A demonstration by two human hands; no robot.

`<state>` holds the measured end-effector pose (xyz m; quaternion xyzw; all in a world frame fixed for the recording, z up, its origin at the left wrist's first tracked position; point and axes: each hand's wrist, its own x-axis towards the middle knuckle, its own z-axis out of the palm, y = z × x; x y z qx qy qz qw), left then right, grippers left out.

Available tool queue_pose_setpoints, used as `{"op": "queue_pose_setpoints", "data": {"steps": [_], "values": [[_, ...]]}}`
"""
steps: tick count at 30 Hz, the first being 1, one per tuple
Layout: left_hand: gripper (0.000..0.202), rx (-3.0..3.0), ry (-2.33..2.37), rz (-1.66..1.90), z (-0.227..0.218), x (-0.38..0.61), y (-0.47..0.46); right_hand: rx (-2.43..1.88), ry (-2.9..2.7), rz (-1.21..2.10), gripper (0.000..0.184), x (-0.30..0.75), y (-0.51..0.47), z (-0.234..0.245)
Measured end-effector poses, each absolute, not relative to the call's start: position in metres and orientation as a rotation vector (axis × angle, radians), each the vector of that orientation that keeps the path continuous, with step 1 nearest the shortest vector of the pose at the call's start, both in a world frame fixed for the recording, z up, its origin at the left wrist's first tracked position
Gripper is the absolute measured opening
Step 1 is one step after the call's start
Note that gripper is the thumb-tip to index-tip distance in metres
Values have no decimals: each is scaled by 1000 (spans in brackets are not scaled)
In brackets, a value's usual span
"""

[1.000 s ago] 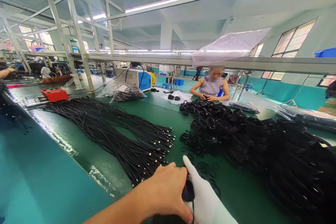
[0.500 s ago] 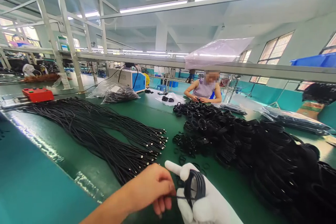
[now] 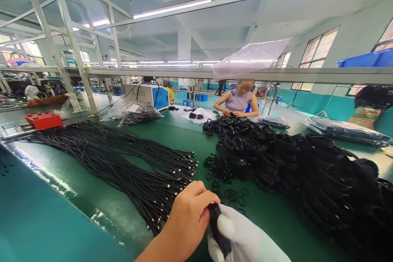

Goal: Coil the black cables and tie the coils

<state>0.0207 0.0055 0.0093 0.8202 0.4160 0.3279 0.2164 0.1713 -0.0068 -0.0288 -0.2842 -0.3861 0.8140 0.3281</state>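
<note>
A coiled black cable [image 3: 218,229] is pinched between my two hands over the near edge of the table. My bare left hand [image 3: 192,217] closes its fingers on the coil's upper end. In a white glove, my right hand [image 3: 242,233] grips the coil from the right, its thumb pressed across the strands. Just beyond lie several thin black rings [image 3: 235,198]. To the left a long bundle of straight black cables [image 3: 123,172] is spread out, its light-tipped connectors pointing toward my hands.
A large heap of coiled black cables [image 3: 307,176] covers the right side of the green table [image 3: 132,131]. At the left stands a red control box [image 3: 44,120]. Beyond are a plastic bag [image 3: 135,112] and a blue-and-white machine [image 3: 150,95]. A co-worker [image 3: 241,102] sits across.
My left hand has moved up and right onto the coil's top. The coil, earlier seen as an open ring in my right glove, is now turned edge-on and looks narrower.
</note>
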Motion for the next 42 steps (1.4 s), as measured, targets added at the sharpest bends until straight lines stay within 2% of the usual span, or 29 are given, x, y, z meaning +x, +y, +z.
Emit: {"op": "queue_pose_setpoints", "data": {"steps": [5, 10, 14, 18, 21, 23, 27, 30, 37, 42], "values": [[41, 2221, 1255, 989, 4, 21, 6, -587, -897, 2240, 39, 173, -7, -27], [35, 2096, 1255, 1067, 1, 20, 5, -479, -837, 2232, 46, 168, -7, -27], [34, 2041, 1168, 1076, 6, 13, 11, -519, -881, 2203, 38, 163, -4, -35], [43, 1883, 1066, 837, 13, -4, 16, -679, -915, 1935, 36, 158, -2, -39], [47, 1895, 1330, 700, 10, -4, 12, -992, -1125, 1545, 36, 154, -2, -39], [43, 2013, 1504, 671, 3, 3, 8, -1055, -1252, 1465, 38, 154, -3, -38], [49, 2156, 1397, 860, -7, 14, 6, -732, -1159, 1879, 52, 161, -6, -29], [48, 2194, 1289, 1017, -11, 15, 8, -576, -1131, 2030, 55, 166, -5, -24], [40, 2398, 1234, 1421, -31, 20, 9, -774, -1121, 1847, 77, 161, -3, -41], [39, 2178, 1293, 1388, -28, 20, 13, -803, -1127, 1835, 71, 159, -4, -42]]}}
